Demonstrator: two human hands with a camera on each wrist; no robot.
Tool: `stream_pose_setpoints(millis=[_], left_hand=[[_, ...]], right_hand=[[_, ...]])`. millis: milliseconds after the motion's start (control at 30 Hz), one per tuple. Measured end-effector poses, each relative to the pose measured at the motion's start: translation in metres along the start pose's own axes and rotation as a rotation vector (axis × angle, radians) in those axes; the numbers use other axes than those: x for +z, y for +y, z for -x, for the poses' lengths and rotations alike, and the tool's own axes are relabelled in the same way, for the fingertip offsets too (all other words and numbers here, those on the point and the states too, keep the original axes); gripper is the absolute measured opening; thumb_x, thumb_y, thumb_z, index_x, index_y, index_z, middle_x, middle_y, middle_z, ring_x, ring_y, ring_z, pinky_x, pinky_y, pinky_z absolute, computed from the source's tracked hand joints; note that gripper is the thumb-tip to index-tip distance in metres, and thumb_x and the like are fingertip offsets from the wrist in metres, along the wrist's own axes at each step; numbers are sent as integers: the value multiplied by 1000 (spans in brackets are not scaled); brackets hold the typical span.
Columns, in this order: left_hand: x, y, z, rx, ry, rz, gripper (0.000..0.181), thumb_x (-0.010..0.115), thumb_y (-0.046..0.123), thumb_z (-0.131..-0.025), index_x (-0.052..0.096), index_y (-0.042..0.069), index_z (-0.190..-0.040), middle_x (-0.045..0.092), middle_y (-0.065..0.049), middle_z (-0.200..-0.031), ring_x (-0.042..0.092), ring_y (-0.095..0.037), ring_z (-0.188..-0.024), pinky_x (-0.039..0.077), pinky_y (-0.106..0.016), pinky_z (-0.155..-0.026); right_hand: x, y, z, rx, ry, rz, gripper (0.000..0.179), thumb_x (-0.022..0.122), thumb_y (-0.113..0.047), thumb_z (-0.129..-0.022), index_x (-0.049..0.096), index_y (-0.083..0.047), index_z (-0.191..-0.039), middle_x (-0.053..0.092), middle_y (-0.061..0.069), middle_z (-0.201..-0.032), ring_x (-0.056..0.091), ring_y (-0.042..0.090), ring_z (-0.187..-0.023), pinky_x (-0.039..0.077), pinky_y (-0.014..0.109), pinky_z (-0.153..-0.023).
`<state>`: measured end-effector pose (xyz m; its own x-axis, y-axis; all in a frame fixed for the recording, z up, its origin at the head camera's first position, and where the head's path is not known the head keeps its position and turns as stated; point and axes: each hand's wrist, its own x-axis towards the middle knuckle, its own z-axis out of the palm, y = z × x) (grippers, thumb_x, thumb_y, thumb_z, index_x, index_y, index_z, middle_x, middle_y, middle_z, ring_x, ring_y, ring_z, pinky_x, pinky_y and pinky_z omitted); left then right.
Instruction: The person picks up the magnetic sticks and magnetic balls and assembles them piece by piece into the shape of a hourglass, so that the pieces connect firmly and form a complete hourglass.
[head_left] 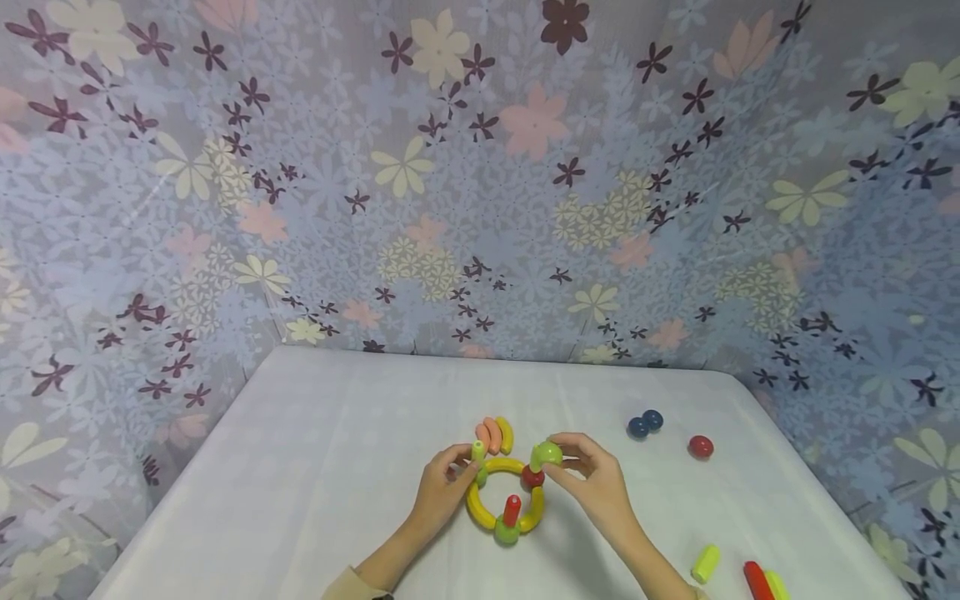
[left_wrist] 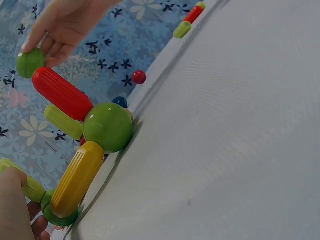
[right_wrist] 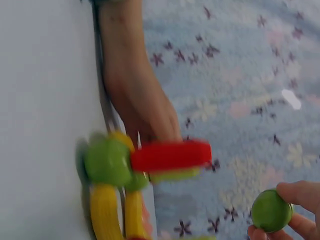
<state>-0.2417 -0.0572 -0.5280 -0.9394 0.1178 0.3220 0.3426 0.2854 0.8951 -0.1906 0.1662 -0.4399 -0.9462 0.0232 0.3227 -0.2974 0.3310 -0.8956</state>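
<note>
- Yellow ring (head_left: 477,510), made of curved pieces joined by balls, is sitting on the white table (head_left: 300,500), right between my hands.
- Left hand (head_left: 442,487): my fingers are pinching the lime stick (head_left: 477,451) poking up on the ring's left side, with the left green joint (head_left: 482,478) right by my fingertips.
- Right hand (head_left: 596,475): I've got a green ball (head_left: 551,452) between thumb and fingers, over the ring's far right part, next to the second lime stick (head_left: 535,460) on the red joint (head_left: 532,477). Can't tell if ball and stick touch, tbh.
- Near side of the ring: a green joint (head_left: 507,532) with a red stick (head_left: 512,510) standing on it.
- Just beyond the ring: pinkish-orange curved pieces (head_left: 492,435) and a yellow curved piece (head_left: 506,435), side by side.
- Well right of the ring: two blue balls (head_left: 638,427) together, plus a loose red ball (head_left: 701,447).
- Right of the ring and nearer me: a loose lime stick (head_left: 706,563) and a loose red stick (head_left: 757,581).
</note>
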Motion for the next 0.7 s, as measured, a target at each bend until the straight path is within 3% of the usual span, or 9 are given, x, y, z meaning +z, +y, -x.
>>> stream_pose_setpoints(millis=[267,467,700], left_hand=[[0,1,-1,6,6,-13,22,64,21,-89,66,14,-110,69,-2,-105,55,-5,-88,46,-20,-76],[1,0,0,-7,2,-9,23,64,25,-90,66,16,-110,68,-1,-106,55,-7,-89,46,-20,-77],[1,0,0,-7,8,11,22,65,25,-89,66,17,-109,69,0,-106,55,-8,-90,46,-22,-78]], right_hand=[[21,-2,15,-34,-122,-44,36,77,-7,-75,64,-6,-109,66,8,-108,62,3,-93,53,22,-82],[30,0,21,-10,-148,-29,35,78,-10,-74,66,-10,-107,66,7,-109,61,2,-93,53,22,-82],[36,3,25,-17,-116,-28,35,78,-5,-73,66,-6,-106,66,10,-108,61,2,-91,53,21,-80]])
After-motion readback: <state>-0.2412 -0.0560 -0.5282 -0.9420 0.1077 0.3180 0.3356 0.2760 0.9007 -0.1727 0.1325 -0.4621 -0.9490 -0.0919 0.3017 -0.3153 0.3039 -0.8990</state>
